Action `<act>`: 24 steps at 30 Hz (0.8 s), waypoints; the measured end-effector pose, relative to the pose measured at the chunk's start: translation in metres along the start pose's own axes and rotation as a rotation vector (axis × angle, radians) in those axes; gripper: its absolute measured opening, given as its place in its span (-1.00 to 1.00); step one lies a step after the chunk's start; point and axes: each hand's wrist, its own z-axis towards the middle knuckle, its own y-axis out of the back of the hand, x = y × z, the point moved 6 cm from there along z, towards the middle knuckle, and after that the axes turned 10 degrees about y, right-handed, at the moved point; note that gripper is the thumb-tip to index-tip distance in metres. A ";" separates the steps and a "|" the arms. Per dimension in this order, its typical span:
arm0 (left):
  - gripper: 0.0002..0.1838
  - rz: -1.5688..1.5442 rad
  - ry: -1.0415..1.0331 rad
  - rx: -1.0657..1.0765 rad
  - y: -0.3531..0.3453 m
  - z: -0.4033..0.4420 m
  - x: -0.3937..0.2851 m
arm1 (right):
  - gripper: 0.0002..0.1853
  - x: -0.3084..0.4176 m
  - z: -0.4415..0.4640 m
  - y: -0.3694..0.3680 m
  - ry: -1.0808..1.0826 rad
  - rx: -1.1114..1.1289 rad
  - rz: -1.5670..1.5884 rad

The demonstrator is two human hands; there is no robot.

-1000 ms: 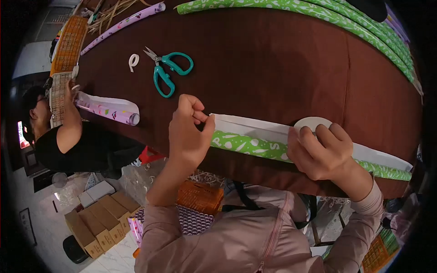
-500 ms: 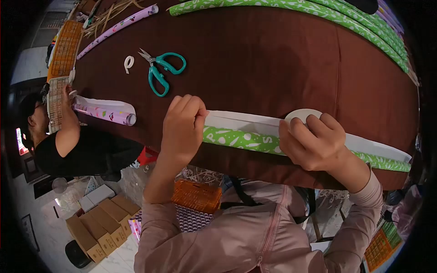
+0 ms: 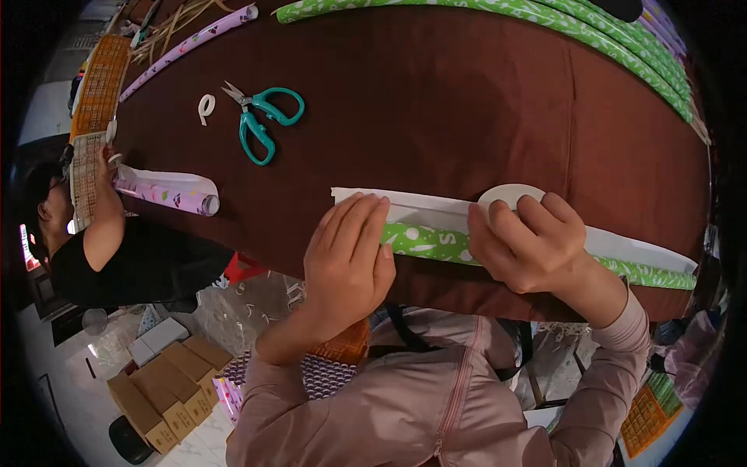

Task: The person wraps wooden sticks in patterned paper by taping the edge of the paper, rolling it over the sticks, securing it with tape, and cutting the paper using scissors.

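Observation:
A green-and-white patterned roll of wrapping paper (image 3: 424,243) lies along the table's near edge, its white underside (image 3: 420,208) showing as a strip along the far side. My left hand (image 3: 346,261) rests on the roll's left end, fingers stretched out and lying flat over the paper. Curled fingers of my right hand (image 3: 533,241) are closed on a white roll of tape (image 3: 510,193) above the paper's edge; the hand hides most of it. Teal-handled scissors (image 3: 264,117) lie open on the brown cloth, beside a small white loop of tape (image 3: 205,109).
Another person (image 3: 109,241) at the left works at a pink patterned roll (image 3: 167,193). Several green rolls (image 3: 482,15) line the table's far edge, with a pink roll (image 3: 187,50) at far left. Cardboard boxes (image 3: 159,393) and an orange basket (image 3: 350,342) are below the table.
My left hand has let go its pinch at the paper's left corner and moved right, flattening onto the roll. My right hand stays almost in place with the tape. The view has shifted slightly.

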 end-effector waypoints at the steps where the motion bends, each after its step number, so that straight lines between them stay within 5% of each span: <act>1: -0.60 -0.005 0.002 -0.001 -0.002 -0.001 0.000 | -0.84 0.000 0.000 0.000 0.003 0.013 -0.011; 14: -0.51 0.050 0.023 -0.023 -0.014 -0.008 0.004 | -0.78 0.000 0.002 0.006 0.056 0.121 -0.065; 20: -0.51 0.055 0.038 0.000 -0.014 -0.006 0.002 | -0.62 -0.015 -0.010 0.036 -0.122 0.370 -0.314; 24: -0.51 0.069 0.022 0.018 -0.015 -0.008 0.004 | -0.63 -0.016 -0.020 0.044 -0.238 0.434 -0.150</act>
